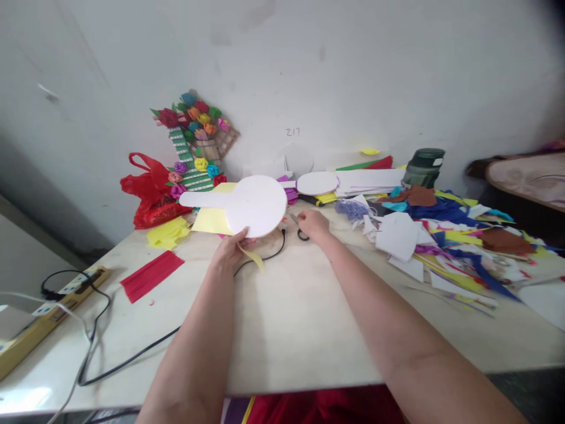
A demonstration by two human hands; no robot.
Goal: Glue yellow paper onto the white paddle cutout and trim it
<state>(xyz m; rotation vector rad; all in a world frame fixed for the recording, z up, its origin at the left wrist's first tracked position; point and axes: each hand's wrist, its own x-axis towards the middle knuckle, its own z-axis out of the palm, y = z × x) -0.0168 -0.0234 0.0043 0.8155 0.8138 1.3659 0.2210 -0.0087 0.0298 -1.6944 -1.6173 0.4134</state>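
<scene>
My left hand [232, 248] pinches the lower edge of a white paddle-shaped cutout [260, 203], its round end to the right and its handle to the left. A narrow yellow strip [252, 257] hangs below that hand. Behind the cutout lies a pale yellow sheet [209, 221]. My right hand [313, 223] has its fingers closed on small scissors [302, 235]; a dark handle loop and a short piece of blade show, the rest hidden by the fingers. A second white paddle shape [318, 183] with a purple edge lies farther back.
Paper and fabric scraps [463, 235] pile up at right, near a dark green bottle [424, 168]. Paper flowers [198, 118] and a red plastic bag [152, 191] stand at back left. A power strip [66, 300] with cables lies left, near red crepe paper [152, 275].
</scene>
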